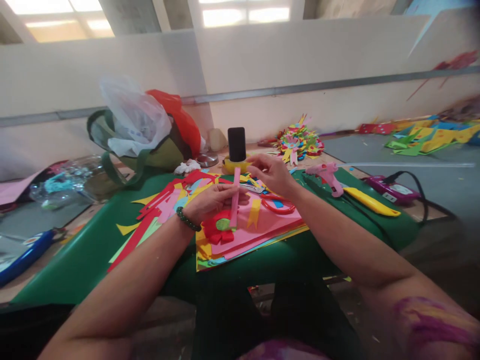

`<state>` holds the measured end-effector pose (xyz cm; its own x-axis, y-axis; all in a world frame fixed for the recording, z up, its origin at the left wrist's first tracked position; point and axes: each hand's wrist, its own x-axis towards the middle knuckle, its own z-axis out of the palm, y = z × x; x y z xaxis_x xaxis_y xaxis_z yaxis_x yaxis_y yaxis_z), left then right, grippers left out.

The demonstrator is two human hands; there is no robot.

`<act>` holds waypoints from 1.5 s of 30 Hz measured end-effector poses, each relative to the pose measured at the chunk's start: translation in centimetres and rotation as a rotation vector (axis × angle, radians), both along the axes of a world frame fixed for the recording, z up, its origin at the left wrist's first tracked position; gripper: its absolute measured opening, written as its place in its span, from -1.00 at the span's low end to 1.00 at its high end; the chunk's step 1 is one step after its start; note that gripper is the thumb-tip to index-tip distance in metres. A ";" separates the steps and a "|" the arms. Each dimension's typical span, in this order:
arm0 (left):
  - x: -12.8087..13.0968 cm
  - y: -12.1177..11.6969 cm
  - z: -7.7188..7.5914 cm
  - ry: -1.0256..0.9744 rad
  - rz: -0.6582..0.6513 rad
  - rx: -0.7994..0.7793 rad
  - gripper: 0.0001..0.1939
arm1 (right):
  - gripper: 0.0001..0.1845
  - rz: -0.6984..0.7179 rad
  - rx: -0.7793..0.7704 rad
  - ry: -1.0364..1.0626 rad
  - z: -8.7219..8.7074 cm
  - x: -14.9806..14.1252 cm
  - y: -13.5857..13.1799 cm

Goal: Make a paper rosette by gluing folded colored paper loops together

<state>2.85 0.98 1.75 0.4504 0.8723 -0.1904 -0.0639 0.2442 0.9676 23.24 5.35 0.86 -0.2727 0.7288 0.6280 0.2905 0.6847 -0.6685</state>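
My left hand pinches a narrow pink strip, which stands nearly upright between thumb and fingers. Close to the strip's top, on its right, is my right hand, its fingers curled together; whether anything small is in them is hidden. Below my left hand lies a red flower with a green round centre. A yellow strip with a notched end rests on the stack of coloured sheets, pink on top. Red-handled scissors lie under my right hand, blades pointing left.
Cut strips lie left on the green surface. Right are a pink glue gun, a yellow-handled tool and a purple power box. Behind stand a phone, paper flowers and a green bag.
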 end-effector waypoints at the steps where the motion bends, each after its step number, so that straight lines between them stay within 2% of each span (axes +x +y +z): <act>1: 0.1 0.0 0.2 -0.033 0.085 0.010 -0.87 | -0.77 -0.063 0.116 -0.017 -0.1 -0.2 -0.3; 4: 0.3 0.1 0.6 -0.117 0.294 0.002 -0.82 | -0.64 -0.077 0.419 -0.169 -0.5 -1.1 -1.4; 7: 0.5 0.2 0.8 -0.196 0.410 0.017 -0.81 | -0.56 -0.009 0.615 -0.371 -0.9 -2.3 -2.4; 11: 0.7 0.1 0.7 -0.239 0.408 0.036 -0.81 | -0.66 0.033 0.762 -0.547 -1.3 -3.1 -2.6; 14: 0.6 -0.1 0.9 -0.244 0.381 0.015 -0.80 | -0.65 0.080 0.786 -0.508 -1.4 -2.9 -2.3; 17: 0.3 -0.3 1.4 -0.219 0.395 0.026 -0.85 | -0.65 0.116 0.653 -0.308 -1.4 -2.5 -2.0; 20: 0.2 -0.4 1.6 -0.229 0.498 0.081 -0.90 | -0.69 0.075 0.277 -0.043 -1.1 -2.2 -1.7; 23: 0.4 -0.4 1.2 -0.226 0.519 0.112 -0.97 | -0.74 0.050 -0.138 0.044 -0.8 -2.4 -1.5; 26: 0.7 -0.4 0.5 -0.171 0.461 0.112 -0.86 | -0.58 0.091 -0.332 0.040 -0.6 -2.8 -1.4; 31: 0.6 -0.1 -0.2 -0.144 0.463 0.137 -0.80 | -0.57 0.199 -0.443 0.152 -0.6 -2.8 -1.6; 36: 0.5 0.2 -0.2 -0.139 0.471 0.176 -0.81 | -0.66 0.233 -0.533 0.161 -0.3 -2.4 -1.6; 45: 1.7 -0.2 -0.1 -0.106 0.584 0.150 -0.75 | -0.72 0.246 -0.602 0.170 0.0 -2.4 -1.7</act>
<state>4.52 0.77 1.67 -0.1000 0.9946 -0.0267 -0.2442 0.0015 0.9697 20.88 3.65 0.89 -0.4087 0.8946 0.1807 0.0300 0.2111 -0.9770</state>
